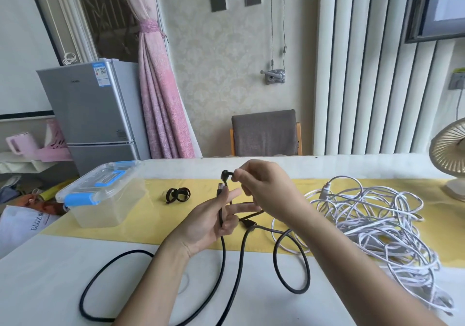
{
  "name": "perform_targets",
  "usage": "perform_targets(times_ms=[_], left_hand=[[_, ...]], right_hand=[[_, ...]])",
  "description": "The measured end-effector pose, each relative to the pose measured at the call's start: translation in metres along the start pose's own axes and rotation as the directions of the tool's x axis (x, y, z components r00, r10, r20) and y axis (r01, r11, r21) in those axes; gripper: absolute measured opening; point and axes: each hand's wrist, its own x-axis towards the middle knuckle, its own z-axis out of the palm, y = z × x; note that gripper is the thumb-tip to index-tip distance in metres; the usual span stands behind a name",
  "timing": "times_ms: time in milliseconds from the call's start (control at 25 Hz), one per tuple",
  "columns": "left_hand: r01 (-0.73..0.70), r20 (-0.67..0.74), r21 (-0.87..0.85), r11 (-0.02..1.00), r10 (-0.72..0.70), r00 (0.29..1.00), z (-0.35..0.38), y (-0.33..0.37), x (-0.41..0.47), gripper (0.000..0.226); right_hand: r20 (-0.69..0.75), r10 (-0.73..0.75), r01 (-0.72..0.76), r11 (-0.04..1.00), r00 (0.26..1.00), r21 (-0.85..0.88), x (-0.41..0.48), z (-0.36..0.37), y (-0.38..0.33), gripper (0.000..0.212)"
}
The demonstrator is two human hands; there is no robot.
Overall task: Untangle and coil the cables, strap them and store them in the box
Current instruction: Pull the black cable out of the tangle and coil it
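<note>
A black cable [224, 262] lies in loose loops on the white table in front of me. My left hand [214, 220], palm up, has the cable running across its fingers, pinched near one end. My right hand [261, 187] is shut on the cable's black plug [225, 174] just above the left hand. A tangled heap of white cable [372, 215] lies to the right on the yellow runner. Black straps [177, 195] lie curled on the runner to the left of my hands. The clear box [108, 200] with its blue-latched lid closed stands at the left.
A beige table fan [450, 154] stands at the right edge. A grey chair [265, 133] sits behind the table's far edge. A grey fridge [95, 114] and a white bag [22, 222] are off the table to the left.
</note>
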Motion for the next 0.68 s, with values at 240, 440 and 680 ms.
perform_targets(times_ms=[240,440,680], left_hand=[[-0.217,-0.176,-0.429,0.877,0.155,0.972,-0.007,0.004,0.008,0.056],[-0.173,-0.051,-0.707,0.685,0.194,0.98,-0.018,0.012,0.0,0.065],[-0.092,0.241,-0.713,0.696,0.365,0.899,-0.025,0.025,-0.022,0.026]], right_hand=[[0.237,-0.125,0.171,0.967,0.964,-0.186,-0.007,0.009,0.001,0.019],[0.4,-0.158,0.274,0.928,0.903,-0.252,-0.012,0.022,0.008,0.024],[0.499,0.048,0.08,0.97,0.865,-0.231,-0.009,0.007,0.016,0.036]])
